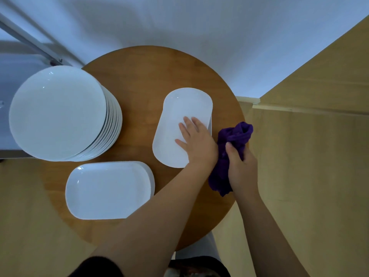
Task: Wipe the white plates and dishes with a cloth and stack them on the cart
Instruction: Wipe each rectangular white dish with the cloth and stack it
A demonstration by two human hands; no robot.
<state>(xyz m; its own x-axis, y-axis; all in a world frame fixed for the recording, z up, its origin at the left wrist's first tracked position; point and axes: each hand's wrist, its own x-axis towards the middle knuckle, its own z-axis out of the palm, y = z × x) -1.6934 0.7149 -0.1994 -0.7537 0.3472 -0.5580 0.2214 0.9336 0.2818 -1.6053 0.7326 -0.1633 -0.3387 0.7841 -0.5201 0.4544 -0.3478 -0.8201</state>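
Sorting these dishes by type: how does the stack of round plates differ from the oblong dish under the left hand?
The round plate stack is circular and many plates high; the oblong dish is a rounded rectangle and shows no tall pile. The stack sits at the table's left edge untouched; the dish lies right of centre with the left hand resting flat on it. Both are plain glossy white on the wooden table.

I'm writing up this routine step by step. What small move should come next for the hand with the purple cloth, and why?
Probably bring the purple cloth, gripped in the right hand, leftward onto the oblong dish. The left hand already rests flat on that dish, steadying it, while the cloth sits just beside its right edge.
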